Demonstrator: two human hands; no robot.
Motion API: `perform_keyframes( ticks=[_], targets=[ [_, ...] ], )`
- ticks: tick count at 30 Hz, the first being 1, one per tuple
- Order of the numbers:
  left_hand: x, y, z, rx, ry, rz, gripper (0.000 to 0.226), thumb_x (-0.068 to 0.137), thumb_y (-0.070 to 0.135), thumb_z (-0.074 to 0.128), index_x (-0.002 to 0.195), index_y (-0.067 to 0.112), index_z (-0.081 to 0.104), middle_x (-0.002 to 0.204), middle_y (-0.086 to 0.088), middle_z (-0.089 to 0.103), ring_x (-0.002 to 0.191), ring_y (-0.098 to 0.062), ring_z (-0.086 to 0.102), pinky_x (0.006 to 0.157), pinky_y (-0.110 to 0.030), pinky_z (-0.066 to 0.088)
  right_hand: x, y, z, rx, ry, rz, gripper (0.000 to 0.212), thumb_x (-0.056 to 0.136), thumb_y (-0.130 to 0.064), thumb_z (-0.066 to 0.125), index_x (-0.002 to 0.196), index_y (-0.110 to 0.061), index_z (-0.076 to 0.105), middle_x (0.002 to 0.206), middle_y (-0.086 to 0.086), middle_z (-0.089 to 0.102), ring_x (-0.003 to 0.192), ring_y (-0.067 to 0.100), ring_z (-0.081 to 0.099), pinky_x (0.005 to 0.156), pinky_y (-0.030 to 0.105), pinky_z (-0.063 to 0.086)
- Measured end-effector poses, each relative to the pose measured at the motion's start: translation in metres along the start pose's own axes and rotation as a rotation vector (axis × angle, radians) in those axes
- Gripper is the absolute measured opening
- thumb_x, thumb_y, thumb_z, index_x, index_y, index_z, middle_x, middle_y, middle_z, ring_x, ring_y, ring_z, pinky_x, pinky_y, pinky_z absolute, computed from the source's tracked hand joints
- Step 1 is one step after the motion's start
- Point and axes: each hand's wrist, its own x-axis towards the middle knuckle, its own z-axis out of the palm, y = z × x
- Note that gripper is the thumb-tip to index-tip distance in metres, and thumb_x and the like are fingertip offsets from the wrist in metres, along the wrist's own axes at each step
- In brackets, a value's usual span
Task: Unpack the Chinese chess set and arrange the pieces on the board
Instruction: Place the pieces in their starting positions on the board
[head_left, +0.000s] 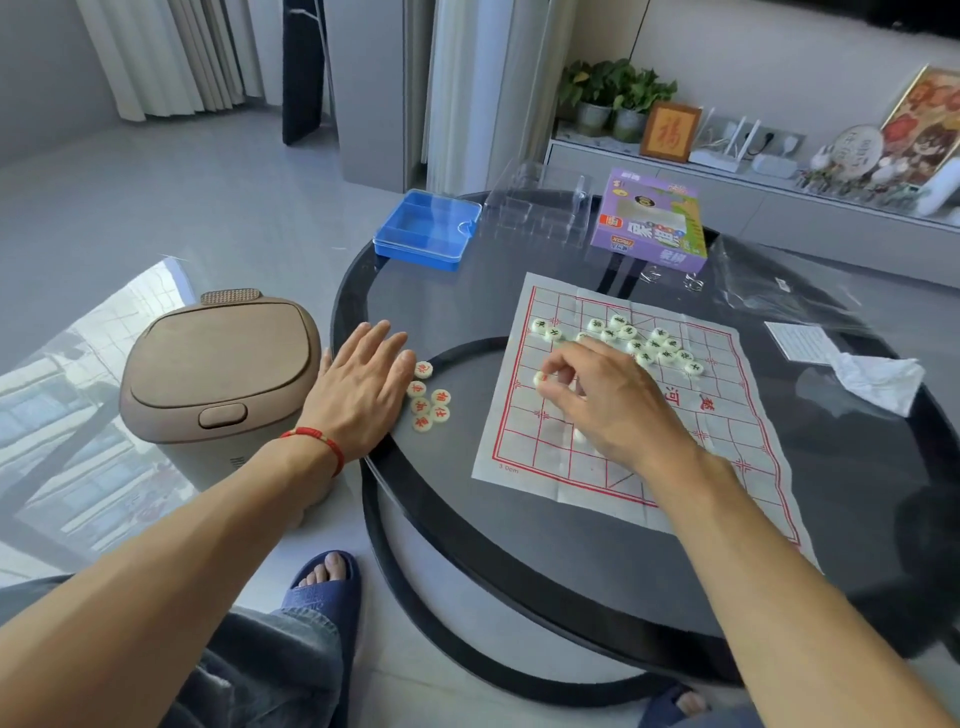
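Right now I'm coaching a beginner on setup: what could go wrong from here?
The red-lettered pieces sit off the board near the table edge beside the left hand; a nudge might knock them off. The right hand, pinching a piece, could drag the thin paper board and scatter the black-lettered cluster.

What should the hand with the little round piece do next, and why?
Probably set the piece down on a line crossing near the paper board's left side. The right hand pinches it just above the grid there, while the black-lettered pieces lie heaped at the far end, unsorted.
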Motion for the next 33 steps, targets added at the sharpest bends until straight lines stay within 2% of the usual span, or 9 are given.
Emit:
perform_keyframes(
  ticks=[3, 6, 10, 13, 17, 21, 24, 28, 33],
  targets=[
    [0.001, -0.001, 0.001, -0.001, 0.014, -0.004, 0.08, 0.093, 0.065, 0.001, 0.159, 0.026, 0.023, 0.168, 0.006, 0.009, 0.155, -0.013, -0.002, 0.126, -0.053, 0.002, -0.038, 0.047, -0.023, -0.054, 0.025, 0.24, 0.011, 0.096, -0.039, 0.064, 0.102, -0.029, 0.063, 0.099, -0.011, 0.063, 0.09, 0.011, 0.058, 0.078, 0.036, 0.053],
    [0.0, 0.0, 0.001, -0.003, 0.013, -0.005, 0.08, 0.093, 0.066, 0.002, 0.159, 0.026, 0.023, 0.168, 0.006, 0.009, 0.155, -0.014, -0.001, 0.125, -0.053, 0.001, -0.064, 0.075, -0.037, -0.056, 0.055, 0.422, 0.012, 0.094, -0.037, 0.067, 0.099, -0.026, 0.067, 0.096, -0.01, 0.067, 0.094, 0.014, 0.06, 0.074, 0.033, 0.048],
    [0.0, 0.001, 0.0, 0.005, 0.005, -0.005, 0.078, 0.095, 0.064, 0.003, 0.159, 0.025, 0.022, 0.169, 0.005, 0.008, 0.155, -0.015, -0.002, 0.125, -0.053, 0.0, -0.078, 0.081, -0.04, -0.028, 0.061, 0.478, 0.014, 0.093, -0.037, 0.071, 0.095, -0.023, 0.068, 0.089, -0.009, 0.067, 0.091, 0.016, 0.062, 0.07, 0.031, 0.048],
    [0.0, 0.003, -0.001, 0.011, -0.004, -0.009, 0.079, 0.094, 0.065, 0.002, 0.16, 0.025, 0.022, 0.169, 0.005, 0.008, 0.156, -0.015, -0.002, 0.125, -0.052, 0.001, -0.079, 0.078, -0.038, -0.11, 0.04, 0.473, 0.022, 0.093, -0.045, 0.069, 0.099, -0.024, 0.067, 0.097, -0.009, 0.07, 0.091, 0.016, 0.064, 0.073, 0.033, 0.053],
    [0.001, 0.004, 0.0, 0.012, 0.004, -0.009, 0.079, 0.095, 0.066, 0.002, 0.159, 0.025, 0.023, 0.168, 0.004, 0.009, 0.156, -0.016, -0.001, 0.126, -0.053, 0.004, -0.066, 0.043, -0.033, -0.043, 0.136, 0.314, 0.02, 0.095, -0.043, 0.066, 0.102, -0.025, 0.07, 0.102, -0.009, 0.07, 0.089, 0.013, 0.062, 0.074, 0.031, 0.051],
    [0.0, 0.004, -0.001, 0.009, -0.002, -0.007, 0.077, 0.097, 0.064, 0.003, 0.159, 0.025, 0.022, 0.169, 0.003, 0.009, 0.156, -0.017, -0.001, 0.126, -0.053, 0.003, -0.041, -0.025, -0.001, 0.118, -0.004, 0.018, 0.025, 0.096, -0.036, 0.067, 0.119, -0.026, 0.067, 0.111, -0.013, 0.061, 0.098, 0.005, 0.057, 0.084, 0.024, 0.051],
    [0.0, 0.005, -0.001, 0.004, 0.0, -0.005, 0.074, 0.098, 0.061, 0.005, 0.159, 0.024, 0.023, 0.169, 0.002, 0.009, 0.156, -0.017, -0.002, 0.126, -0.052, 0.003, -0.016, -0.056, 0.026, 0.123, -0.014, -0.168, 0.022, 0.097, -0.03, 0.068, 0.118, -0.026, 0.07, 0.121, -0.009, 0.064, 0.11, 0.01, 0.056, 0.095, 0.029, 0.049],
    [0.0, 0.002, 0.001, 0.008, 0.02, 0.007, 0.067, 0.102, 0.055, 0.011, 0.159, 0.023, 0.024, 0.168, 0.001, 0.011, 0.156, -0.016, -0.001, 0.125, -0.054, 0.004, 0.006, -0.067, 0.042, 0.101, -0.003, -0.267, 0.015, 0.092, -0.024, 0.075, 0.106, -0.023, 0.077, 0.113, -0.006, 0.071, 0.102, 0.014, 0.058, 0.089, 0.035, 0.052],
    [0.001, 0.002, 0.002, 0.006, 0.042, 0.016, 0.091, 0.087, 0.068, -0.006, 0.158, 0.022, 0.026, 0.168, 0.0, 0.013, 0.156, -0.016, 0.0, 0.125, -0.052, 0.009, 0.02, -0.06, 0.045, 0.072, 0.005, -0.271, 0.01, 0.09, -0.027, 0.077, 0.099, -0.023, 0.079, 0.103, -0.004, 0.073, 0.095, 0.017, 0.061, 0.083, 0.038, 0.054]
  ],
)
